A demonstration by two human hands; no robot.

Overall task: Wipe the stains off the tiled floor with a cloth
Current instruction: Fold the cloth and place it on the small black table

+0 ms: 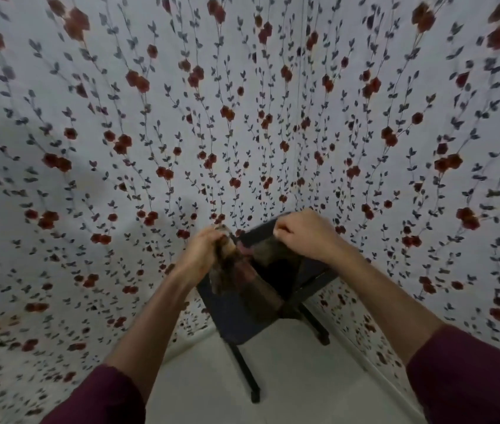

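The scene is lit softly and evenly, rather dim. A faint grey shadow is seen on the flowered wall (59,142) at the left. Strong motion blur is spread everywhere, and the pattern is stretched outward near the edges.

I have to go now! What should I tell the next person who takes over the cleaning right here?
Left hand grips one end of the cloth; right hand pinches the other end, holding it up over a small dark stool in the corner. The tiled floor below is not touched yet. Left to do: bring the cloth down and wipe the stains; none show clearly from here.
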